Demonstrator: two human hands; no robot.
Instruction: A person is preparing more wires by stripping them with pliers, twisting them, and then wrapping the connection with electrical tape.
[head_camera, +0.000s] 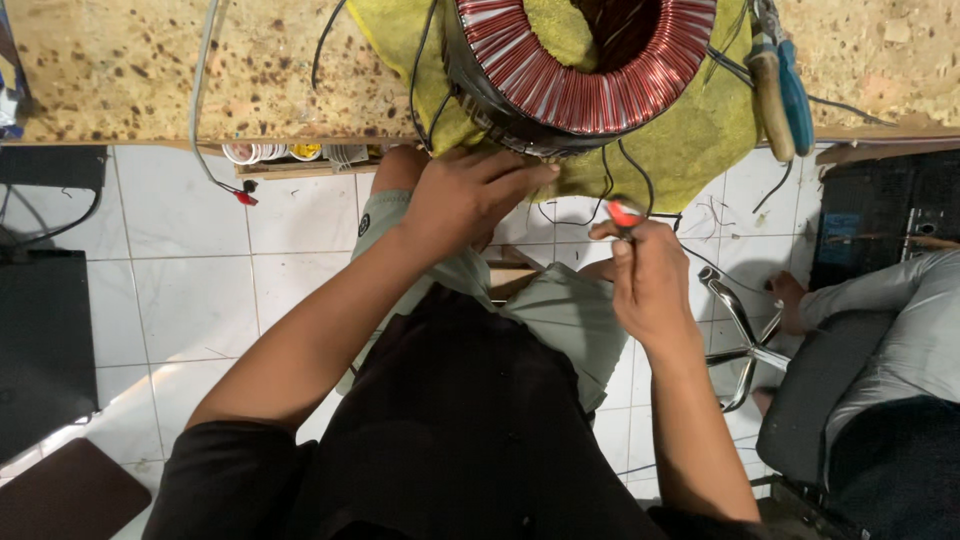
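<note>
The left hand (465, 195) lies with fingers extended and close together against the near edge of a large toroidal coil (585, 70) wound with reddish copper wire, which sits on a yellow cloth (700, 140) at the edge of a speckled workbench (120, 70). The right hand (650, 285) is closed around a small red-tipped tool (624, 213), held just below the cloth's edge. Pliers (782, 85) with blue and tan handles lie on the bench right of the coil. Another person's leg (890, 310) shows at right.
</note>
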